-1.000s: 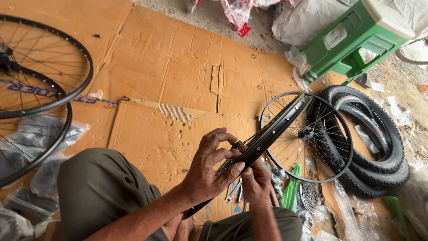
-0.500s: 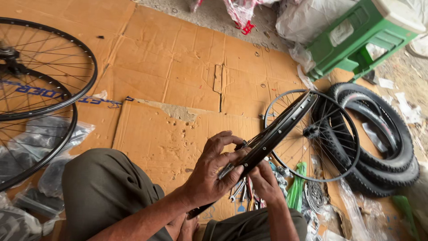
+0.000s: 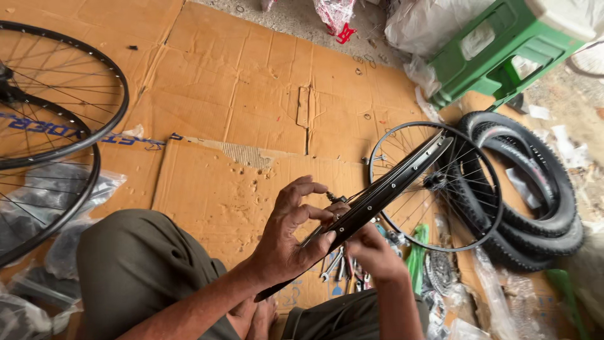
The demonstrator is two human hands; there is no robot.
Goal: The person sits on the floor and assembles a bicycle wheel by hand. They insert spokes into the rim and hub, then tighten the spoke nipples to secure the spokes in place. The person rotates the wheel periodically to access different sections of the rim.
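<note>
Hands on black rim (image 3: 377,195): left hand (image 3: 292,230) pinches rim edge, right hand (image 3: 371,252) supports beneath. Rim tilted toward 2 o'clock above cardboard (image 3: 239,113). Steady rim; work spoke nipple with fingertips.

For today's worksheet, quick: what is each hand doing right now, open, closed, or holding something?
Left hand: closed on the black wheel rim, fingertips pinching at its edge.
Right hand: under the rim, touching it; grip cannot be told.
</note>
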